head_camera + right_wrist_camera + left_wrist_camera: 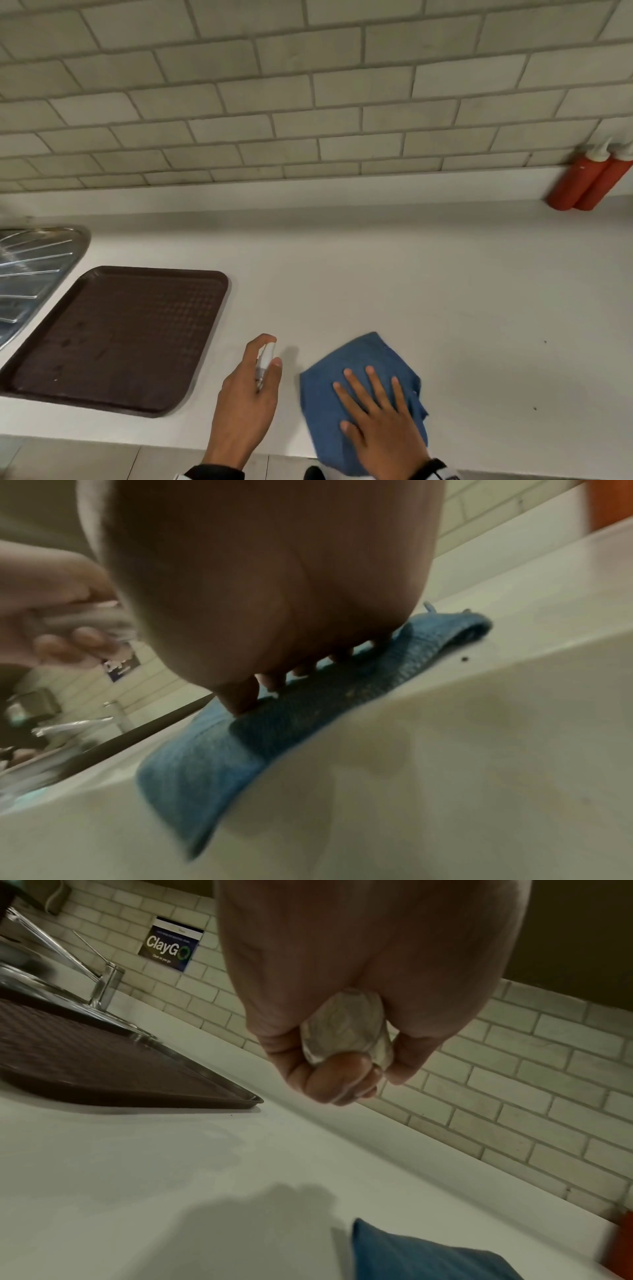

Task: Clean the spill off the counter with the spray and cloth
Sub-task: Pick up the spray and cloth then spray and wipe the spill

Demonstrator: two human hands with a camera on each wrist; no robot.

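A blue cloth point(363, 387) is lying on a plain white counter point(445, 291). A dark brown tray point(116, 339) is showing a fine grid texture. Two red squeeze bottles point(582, 185) with white tips are standing against pale grey brick-pattern wall tiles point(308, 102).

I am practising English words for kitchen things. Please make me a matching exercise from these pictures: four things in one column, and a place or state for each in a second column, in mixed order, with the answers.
Things
1. spray bottle
2. blue cloth
3. brown tray
4. red squeeze bottles

Places or states
A. standing by the tiled wall, far right
B. held in the left hand
C. lying on the counter beside the sink's drainboard
D. flat under the right hand

Pairs: 1-B, 2-D, 3-C, 4-A
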